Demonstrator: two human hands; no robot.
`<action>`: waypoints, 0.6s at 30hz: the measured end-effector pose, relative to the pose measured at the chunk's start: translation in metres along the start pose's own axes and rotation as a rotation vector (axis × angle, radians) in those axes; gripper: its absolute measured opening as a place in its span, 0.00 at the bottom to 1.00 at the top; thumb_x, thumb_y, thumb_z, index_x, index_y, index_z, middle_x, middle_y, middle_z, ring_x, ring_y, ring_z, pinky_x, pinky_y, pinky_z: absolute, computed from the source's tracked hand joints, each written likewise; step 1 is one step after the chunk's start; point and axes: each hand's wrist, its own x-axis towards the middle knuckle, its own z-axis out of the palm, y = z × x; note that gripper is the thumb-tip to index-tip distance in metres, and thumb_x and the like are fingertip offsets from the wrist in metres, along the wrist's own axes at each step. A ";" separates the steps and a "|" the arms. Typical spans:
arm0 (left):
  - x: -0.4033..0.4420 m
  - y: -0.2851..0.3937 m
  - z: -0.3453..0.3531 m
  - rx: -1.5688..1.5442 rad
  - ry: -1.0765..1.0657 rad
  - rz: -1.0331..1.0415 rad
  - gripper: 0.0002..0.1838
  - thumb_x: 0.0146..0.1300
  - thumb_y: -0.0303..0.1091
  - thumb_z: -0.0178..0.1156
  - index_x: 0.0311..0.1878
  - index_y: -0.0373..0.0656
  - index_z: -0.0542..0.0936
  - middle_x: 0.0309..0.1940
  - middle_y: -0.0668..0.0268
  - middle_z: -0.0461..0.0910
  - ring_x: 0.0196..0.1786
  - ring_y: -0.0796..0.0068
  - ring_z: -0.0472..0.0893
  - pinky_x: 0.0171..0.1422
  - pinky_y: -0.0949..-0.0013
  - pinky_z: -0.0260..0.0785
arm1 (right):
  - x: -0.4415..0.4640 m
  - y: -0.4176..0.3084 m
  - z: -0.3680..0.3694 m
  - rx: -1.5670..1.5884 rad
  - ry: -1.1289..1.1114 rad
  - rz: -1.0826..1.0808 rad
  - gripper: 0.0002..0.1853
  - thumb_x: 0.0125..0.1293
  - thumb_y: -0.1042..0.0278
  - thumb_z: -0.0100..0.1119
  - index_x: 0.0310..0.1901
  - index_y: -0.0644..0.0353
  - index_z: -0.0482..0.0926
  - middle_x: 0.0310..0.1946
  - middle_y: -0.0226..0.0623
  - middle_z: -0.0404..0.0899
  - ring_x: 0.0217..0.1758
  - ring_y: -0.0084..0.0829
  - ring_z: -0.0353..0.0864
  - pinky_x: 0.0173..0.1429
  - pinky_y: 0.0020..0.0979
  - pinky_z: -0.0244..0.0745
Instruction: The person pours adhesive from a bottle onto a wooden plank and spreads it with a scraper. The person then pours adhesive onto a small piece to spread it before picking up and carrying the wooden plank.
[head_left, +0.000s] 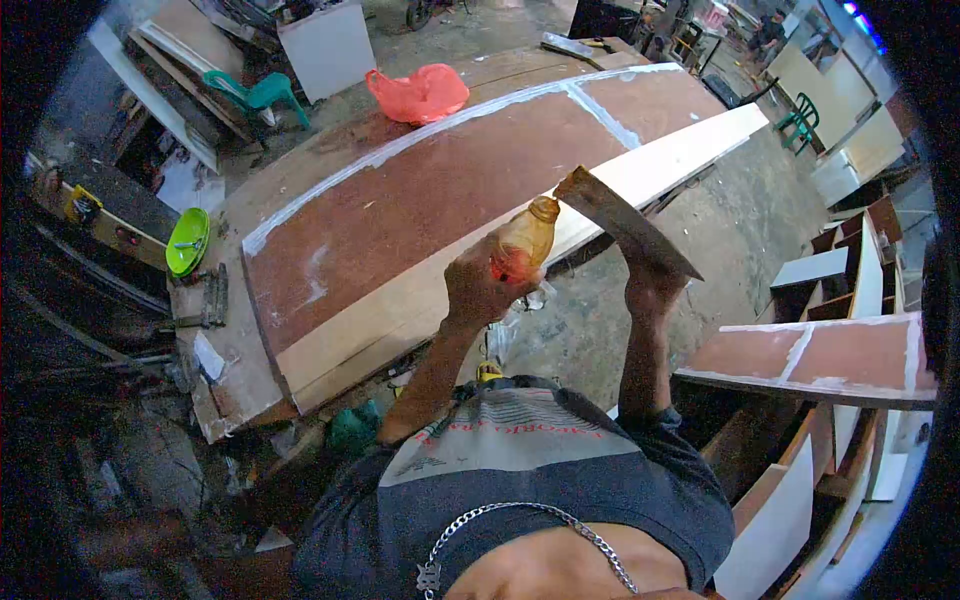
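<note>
My left hand (478, 285) is wrapped round a stained amber plastic bottle (532, 232), its open neck tilted up and to the right. Something red shows at the bottle's lower part. My right hand (650, 290) grips a flat, brown-stained rectangular piece (628, 218) by its lower right end. The piece slants, and its dark, ragged upper left end is close to the bottle's mouth; whether they touch I cannot tell. Both hands are above the near edge of a long pale board (400, 315), which lies along a reddish-brown panel (400, 210) with white-smeared edges.
A red plastic bag (418, 92) rests at the panel's far edge. On the left are a green bowl (188, 243) and a clamp (213, 295). Wooden shelving (845, 270) and another white-smeared panel (810, 358) stand right. Green chairs (258, 92) are farther back.
</note>
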 end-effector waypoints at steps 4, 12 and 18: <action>-0.004 -0.005 0.001 -0.051 0.061 -0.021 0.37 0.43 0.59 0.78 0.52 0.44 0.81 0.36 0.57 0.86 0.39 0.55 0.87 0.45 0.56 0.78 | -0.004 -0.006 -0.005 -0.017 0.011 0.053 0.16 0.61 0.75 0.72 0.49 0.68 0.82 0.49 0.45 0.84 0.51 0.36 0.84 0.58 0.40 0.80; -0.018 -0.018 -0.008 -0.119 0.034 -0.170 0.33 0.43 0.54 0.80 0.50 0.44 0.83 0.36 0.58 0.88 0.39 0.60 0.88 0.46 0.60 0.79 | 0.012 0.003 -0.037 -0.312 0.463 -0.026 0.24 0.61 0.78 0.68 0.59 0.63 0.76 0.62 0.47 0.75 0.62 0.39 0.75 0.66 0.42 0.74; -0.006 0.011 -0.021 -0.112 0.012 -0.107 0.41 0.43 0.60 0.78 0.58 0.46 0.80 0.41 0.56 0.87 0.44 0.55 0.87 0.49 0.56 0.79 | -0.001 -0.002 -0.003 0.235 0.048 0.013 0.24 0.63 0.62 0.73 0.54 0.68 0.77 0.52 0.43 0.81 0.53 0.38 0.82 0.57 0.40 0.81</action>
